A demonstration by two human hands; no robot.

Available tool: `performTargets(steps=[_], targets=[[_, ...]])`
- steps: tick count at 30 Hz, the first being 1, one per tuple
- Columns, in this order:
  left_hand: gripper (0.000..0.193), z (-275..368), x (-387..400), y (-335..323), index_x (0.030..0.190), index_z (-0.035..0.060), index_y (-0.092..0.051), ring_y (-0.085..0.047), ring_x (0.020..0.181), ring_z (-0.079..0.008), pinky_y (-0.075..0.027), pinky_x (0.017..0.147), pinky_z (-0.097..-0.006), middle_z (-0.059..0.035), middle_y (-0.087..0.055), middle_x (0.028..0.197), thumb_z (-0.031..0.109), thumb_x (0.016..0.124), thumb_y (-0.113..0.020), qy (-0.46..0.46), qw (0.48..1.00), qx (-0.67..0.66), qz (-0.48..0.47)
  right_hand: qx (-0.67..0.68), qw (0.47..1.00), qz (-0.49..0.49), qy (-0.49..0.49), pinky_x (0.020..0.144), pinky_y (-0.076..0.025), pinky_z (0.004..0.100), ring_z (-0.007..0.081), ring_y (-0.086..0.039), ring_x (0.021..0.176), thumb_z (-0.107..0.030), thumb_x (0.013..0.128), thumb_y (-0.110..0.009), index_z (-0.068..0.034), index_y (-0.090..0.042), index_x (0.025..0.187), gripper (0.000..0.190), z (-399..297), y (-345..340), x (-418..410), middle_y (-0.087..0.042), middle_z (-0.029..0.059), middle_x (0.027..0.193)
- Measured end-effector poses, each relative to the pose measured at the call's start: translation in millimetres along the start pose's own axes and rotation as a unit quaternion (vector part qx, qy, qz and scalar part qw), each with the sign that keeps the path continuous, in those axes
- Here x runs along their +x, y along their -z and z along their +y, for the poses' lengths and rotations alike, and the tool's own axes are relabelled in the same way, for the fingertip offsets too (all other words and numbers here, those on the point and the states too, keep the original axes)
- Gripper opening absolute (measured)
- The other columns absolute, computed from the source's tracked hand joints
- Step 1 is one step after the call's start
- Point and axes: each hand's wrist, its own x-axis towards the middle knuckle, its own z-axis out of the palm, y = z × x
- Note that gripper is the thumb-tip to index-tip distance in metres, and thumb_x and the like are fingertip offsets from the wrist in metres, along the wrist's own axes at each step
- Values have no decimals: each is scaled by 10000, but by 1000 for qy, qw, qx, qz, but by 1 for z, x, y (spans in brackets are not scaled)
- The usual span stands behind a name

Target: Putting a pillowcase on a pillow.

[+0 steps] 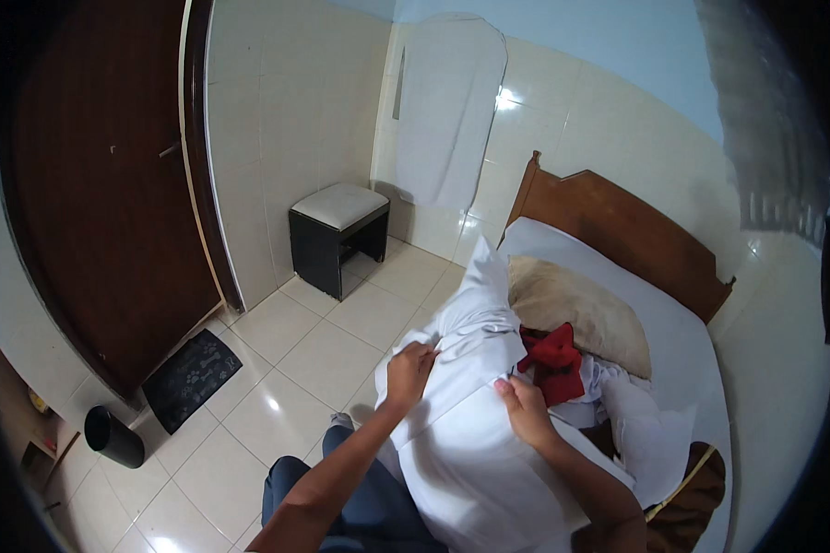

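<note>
A large piece of white fabric [467, 428] hangs across my lap and the near side of the bed, bunched into folds towards its far end. My left hand [411, 373] is closed on its left edge. On the right, my right hand [526, 408] pinches the cloth between thumb and fingers. A peaked white end [487, 273], perhaps a pillow corner, rises beyond the folds. Just past my right hand lies a crumpled red cloth [560, 373], beside a beige stained pillow [581, 307] on the bed.
The wooden headboard [615, 221] stands at the bed's far end. More white bedding [643, 428] and a brown cloth [692, 498] lie at right. A padded stool [339, 214], a black bin [114, 437] and a dark mat [192, 380] are on the tiled floor near the door [104, 173].
</note>
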Motion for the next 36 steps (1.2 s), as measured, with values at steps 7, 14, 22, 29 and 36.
performTargets(steps=[7, 14, 22, 29, 36], targets=[[194, 14, -65, 18, 927, -26, -486, -436, 823, -250, -351, 819, -291, -141, -450, 876, 132, 944, -375, 2, 978, -145, 148, -112, 926, -340, 119, 631, -460, 461, 403, -596, 693, -355, 909, -516, -2, -598, 751, 396, -69, 32, 8, -603, 214, 678], [206, -2, -65, 62, 933, 42, -490, -481, 876, -127, -398, 811, -267, -36, -501, 967, 234, 881, -544, 119, 940, -317, 40, 41, 823, -350, 446, 447, -398, 373, 286, -498, 430, -271, 881, -588, -70, -487, 632, 336, -78, -32, 19, -463, 100, 477], [67, -3, -49, 136, 950, -7, -533, -521, 925, -137, -418, 812, -238, -53, -527, 968, 35, 900, -517, 219, 953, -192, 85, 128, 891, -163, 404, 415, -399, 324, 242, -519, 418, -262, 830, -656, -89, -546, 673, 258, -87, -118, 2, -505, 59, 490], [35, 9, -108, 130, 858, -1, -481, -452, 777, -158, -376, 719, -253, -88, -467, 879, -11, 847, -513, 1, 968, -118, 223, 53, 936, 138, 320, 743, -479, 366, 262, -611, 794, -103, 732, -717, -50, -626, 977, 266, -87, -79, 48, -624, 122, 966], [78, 12, -100, 164, 883, 42, -441, -371, 758, -113, -322, 735, -232, -30, -395, 875, 109, 917, -461, 69, 969, -221, 87, 266, 954, -90, 109, 697, -449, 358, 306, -563, 748, -139, 828, -635, 2, -581, 951, 195, -53, -120, 31, -588, 154, 871]])
